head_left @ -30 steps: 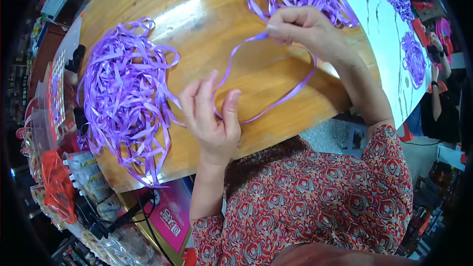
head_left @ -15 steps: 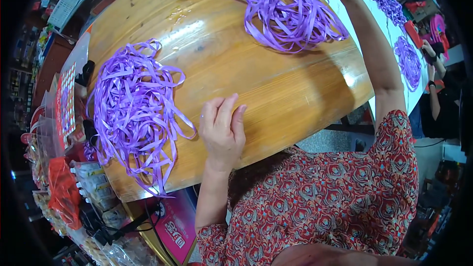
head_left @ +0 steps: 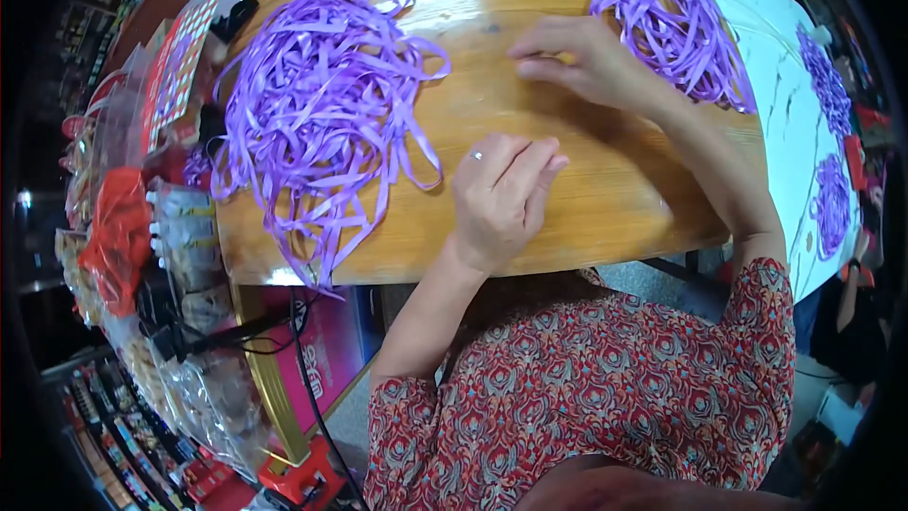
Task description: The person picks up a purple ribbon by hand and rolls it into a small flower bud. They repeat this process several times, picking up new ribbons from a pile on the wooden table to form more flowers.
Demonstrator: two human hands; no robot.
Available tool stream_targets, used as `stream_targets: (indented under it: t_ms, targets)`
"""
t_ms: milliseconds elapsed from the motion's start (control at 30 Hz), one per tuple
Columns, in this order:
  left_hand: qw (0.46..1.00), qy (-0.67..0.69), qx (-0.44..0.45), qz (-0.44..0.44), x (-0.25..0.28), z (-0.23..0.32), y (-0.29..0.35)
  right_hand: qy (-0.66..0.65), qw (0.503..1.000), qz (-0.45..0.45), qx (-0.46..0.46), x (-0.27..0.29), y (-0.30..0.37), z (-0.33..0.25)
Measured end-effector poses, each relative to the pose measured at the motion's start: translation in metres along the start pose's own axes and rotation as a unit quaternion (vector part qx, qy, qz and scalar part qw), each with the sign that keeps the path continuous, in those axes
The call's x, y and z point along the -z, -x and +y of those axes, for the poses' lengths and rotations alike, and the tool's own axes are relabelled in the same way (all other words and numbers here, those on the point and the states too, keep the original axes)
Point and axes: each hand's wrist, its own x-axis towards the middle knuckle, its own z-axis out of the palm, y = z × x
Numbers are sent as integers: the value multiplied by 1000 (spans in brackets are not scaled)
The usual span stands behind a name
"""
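On the left of the wooden table lies a big loose heap of purple ribbon (head_left: 322, 104). My left hand (head_left: 497, 199) rests low over the table to the right of this heap, wearing a ring. Its fingers are curled with the thumb pressed against them, and whatever they hold is hidden. Farther off, my right hand (head_left: 586, 57) hovers above the table beside a second purple ribbon bundle (head_left: 662, 19). Its thumb and fingertips come close together in a pinch; no object shows clearly between them.
The wooden table (head_left: 624, 218) has its near edge against me. A white marbled table (head_left: 766, 47) adjoins on the right, holding more purple ribbon (head_left: 832, 208). At left stand a red plastic bag (head_left: 118, 237) and packaged goods. Another person in dark clothes (head_left: 842, 341) is at far right.
My right hand has come back from beyond the far ribbon bundle to the table's middle. The view has shifted, so the table appears higher and farther right. My left hand keeps its curled shape.
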Motion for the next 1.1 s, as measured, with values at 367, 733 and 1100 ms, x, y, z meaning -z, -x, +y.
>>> stream_targets:
  t_ms: [367, 733, 1100]
  targets:
    - [999, 9, -17, 50, 6, 2, -9, 111, 987, -73, -94, -75, -108, -18]
    - [983, -37, 58, 171, 10, 3, -19, -269, 960, -1, -79, -14, -57, -39]
    - [987, 91, 128, 12, 19, 16, -16, -406, 904, 108, -86, 43, 15, -80]
